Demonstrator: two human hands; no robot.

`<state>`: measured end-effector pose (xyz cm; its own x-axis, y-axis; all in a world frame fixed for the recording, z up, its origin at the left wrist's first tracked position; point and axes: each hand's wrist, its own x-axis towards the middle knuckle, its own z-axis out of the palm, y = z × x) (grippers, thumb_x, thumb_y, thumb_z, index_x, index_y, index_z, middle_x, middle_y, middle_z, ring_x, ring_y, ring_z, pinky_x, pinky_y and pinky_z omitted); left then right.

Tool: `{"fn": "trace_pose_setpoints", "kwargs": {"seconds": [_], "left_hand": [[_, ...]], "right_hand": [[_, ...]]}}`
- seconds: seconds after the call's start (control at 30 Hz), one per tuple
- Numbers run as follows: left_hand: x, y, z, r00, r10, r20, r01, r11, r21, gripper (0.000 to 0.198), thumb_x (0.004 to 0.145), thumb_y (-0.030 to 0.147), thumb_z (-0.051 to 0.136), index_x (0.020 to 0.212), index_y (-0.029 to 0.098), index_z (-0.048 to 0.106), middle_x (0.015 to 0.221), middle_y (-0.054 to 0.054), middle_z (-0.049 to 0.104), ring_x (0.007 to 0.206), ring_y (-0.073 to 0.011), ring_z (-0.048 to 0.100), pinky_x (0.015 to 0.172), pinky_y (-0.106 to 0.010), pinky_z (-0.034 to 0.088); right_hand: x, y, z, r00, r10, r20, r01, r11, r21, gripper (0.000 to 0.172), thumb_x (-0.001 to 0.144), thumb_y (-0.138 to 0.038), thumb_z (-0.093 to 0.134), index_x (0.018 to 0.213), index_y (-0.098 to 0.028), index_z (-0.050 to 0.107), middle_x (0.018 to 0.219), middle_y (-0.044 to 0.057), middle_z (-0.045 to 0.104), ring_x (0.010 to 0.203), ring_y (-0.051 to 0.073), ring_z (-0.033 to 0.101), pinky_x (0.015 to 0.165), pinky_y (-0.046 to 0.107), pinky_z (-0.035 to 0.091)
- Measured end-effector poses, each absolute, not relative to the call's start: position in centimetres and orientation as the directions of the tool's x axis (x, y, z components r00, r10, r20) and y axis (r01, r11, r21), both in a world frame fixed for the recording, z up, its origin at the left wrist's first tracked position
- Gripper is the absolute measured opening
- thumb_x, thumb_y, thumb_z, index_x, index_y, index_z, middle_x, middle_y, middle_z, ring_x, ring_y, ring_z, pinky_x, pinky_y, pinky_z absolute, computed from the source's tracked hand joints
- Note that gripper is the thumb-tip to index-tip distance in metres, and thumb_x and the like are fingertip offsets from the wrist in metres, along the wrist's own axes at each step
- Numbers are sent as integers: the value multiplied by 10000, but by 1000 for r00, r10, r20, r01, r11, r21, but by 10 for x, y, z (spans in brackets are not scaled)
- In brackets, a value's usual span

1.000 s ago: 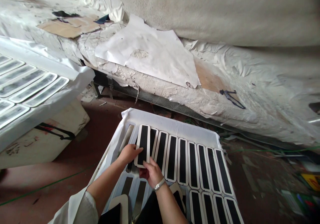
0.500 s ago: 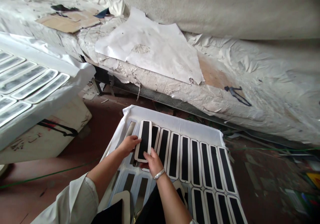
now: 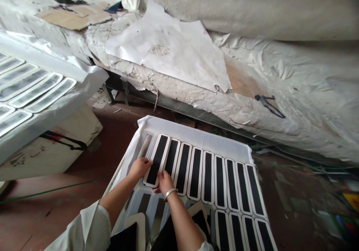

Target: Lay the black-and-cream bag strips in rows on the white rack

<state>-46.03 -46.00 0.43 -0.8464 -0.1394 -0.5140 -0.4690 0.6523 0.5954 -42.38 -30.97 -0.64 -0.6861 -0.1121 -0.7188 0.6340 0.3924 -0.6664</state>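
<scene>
Left hand [image 3: 139, 167] fingers flat on near-left edge of black white-rimmed oblong pad [image 3: 156, 159]; right hand [image 3: 165, 180] fingertips press its near end; pad leftmost in row on white moulded tray [image 3: 193, 136]

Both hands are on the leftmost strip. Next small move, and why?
Probably press the strip flat, then let go: it lies in line with its row on the tray, and the left hand and right hand rest at its near end.

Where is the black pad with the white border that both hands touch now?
In the head view, the black pad lies leftmost in the far row on the white tray, the left hand and right hand at its near end.
</scene>
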Motion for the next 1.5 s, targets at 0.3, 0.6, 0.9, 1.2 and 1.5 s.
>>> {"fn": "trace_pose_setpoints", "kwargs": {"seconds": [0.3,0.6,0.9,1.2,1.5], "left_hand": [[-453,-465,7,-811,-159,-563,-504,681,532,400,823,499,484,620,166,576,468,-8,530,487,-143,524,544,-253,329],[-466,-465,9,-813,-90,-575,-367,846,386,380,836,464,489,627,162,585,528,-30,568,571,-159,547,570,-257,332],[-468,-468,8,-837,34,-546,-193,916,353,378,872,457,452,691,158,597,655,-62,612,708,-201,582,629,-275,347],[-474,-466,13,-846,84,-526,-80,956,282,300,855,420,516,820,140,618,873,-125,644,861,-287,609,687,-330,403],[-466,-451,24,-938,-58,-343,-176,929,325,357,800,283,622,1086,98,516,1122,-117,543,1004,-235,537,872,-296,402]], "right_hand": [[-445,-302,6,-778,-55,-626,396,732,-555,167,884,-306,477,814,-203,589,704,30,655,667,151,642,588,240,453],[-460,-297,11,-754,-176,-633,191,863,-467,206,874,-306,469,830,-206,644,735,48,700,739,165,666,675,259,460],[-465,-298,15,-749,-235,-619,59,907,-416,211,858,-289,477,838,-195,665,820,74,719,784,173,677,690,263,469],[-462,-298,23,-899,-219,-380,-90,940,-329,191,796,-270,576,961,-191,631,895,79,697,844,226,659,693,299,484],[-488,-301,27,-943,-313,-108,-269,915,-301,225,875,-211,490,1079,-215,587,1076,50,597,1027,166,525,907,256,414]]}}
